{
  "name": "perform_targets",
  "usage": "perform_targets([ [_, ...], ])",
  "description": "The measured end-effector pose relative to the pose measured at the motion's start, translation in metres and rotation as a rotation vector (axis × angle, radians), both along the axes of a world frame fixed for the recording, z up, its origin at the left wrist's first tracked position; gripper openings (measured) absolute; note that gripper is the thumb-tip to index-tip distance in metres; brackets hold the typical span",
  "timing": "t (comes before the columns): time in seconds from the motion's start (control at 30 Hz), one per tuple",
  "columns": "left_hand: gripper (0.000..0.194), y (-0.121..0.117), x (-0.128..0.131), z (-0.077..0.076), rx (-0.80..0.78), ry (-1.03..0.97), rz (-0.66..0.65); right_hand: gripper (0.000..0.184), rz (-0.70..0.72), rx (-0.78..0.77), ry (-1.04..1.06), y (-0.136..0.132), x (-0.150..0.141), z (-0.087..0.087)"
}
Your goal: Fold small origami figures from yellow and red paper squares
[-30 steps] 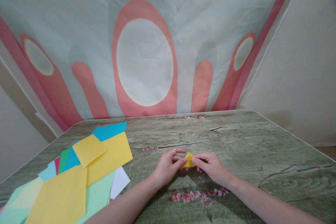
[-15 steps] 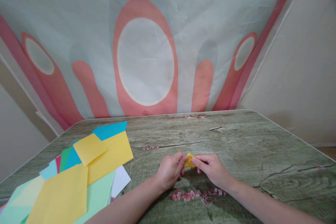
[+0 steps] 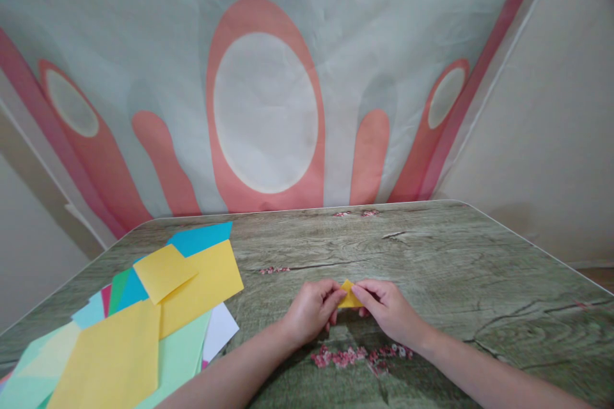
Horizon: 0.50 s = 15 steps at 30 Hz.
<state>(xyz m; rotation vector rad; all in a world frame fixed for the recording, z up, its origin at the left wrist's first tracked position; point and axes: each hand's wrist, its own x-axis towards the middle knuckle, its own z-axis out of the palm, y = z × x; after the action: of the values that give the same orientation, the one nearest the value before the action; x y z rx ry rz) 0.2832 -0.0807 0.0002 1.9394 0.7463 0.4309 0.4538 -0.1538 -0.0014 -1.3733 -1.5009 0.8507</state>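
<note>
Left hand point(image 3: 309, 310) curled inward since earlier, right hand point(image 3: 394, 311) opposite, both hands' fingers point(image 3: 334, 298) pinching one yellow paper point(image 3: 348, 300)

left hand point(image 3: 308, 310), right hand point(image 3: 394, 313): bare (forearms point(image 3: 242, 361) too)

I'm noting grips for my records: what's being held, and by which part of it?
A small yellow piece, apparently folded paper: the left hand pinches its left side, and the right hand its right side.

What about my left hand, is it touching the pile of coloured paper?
No, your left hand holds the small yellow paper piece together with your right hand, apart from the pile of coloured paper.
</note>
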Motion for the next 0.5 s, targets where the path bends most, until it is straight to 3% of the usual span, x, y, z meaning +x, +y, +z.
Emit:
perform_targets([
  [0.27, 0.037, 0.0031, 0.0044, -0.0021, -0.196, -0.056, 0.031, 0.038, -0.100, -0.077, 0.047, 0.0024, -0.0008, -0.0075],
  [0.5, 0.038, 0.0069, 0.0021, -0.0071, -0.221, -0.085, 0.058, 0.039, 0.098, -0.178, 0.143, 0.0088, 0.0084, -0.0067],
])
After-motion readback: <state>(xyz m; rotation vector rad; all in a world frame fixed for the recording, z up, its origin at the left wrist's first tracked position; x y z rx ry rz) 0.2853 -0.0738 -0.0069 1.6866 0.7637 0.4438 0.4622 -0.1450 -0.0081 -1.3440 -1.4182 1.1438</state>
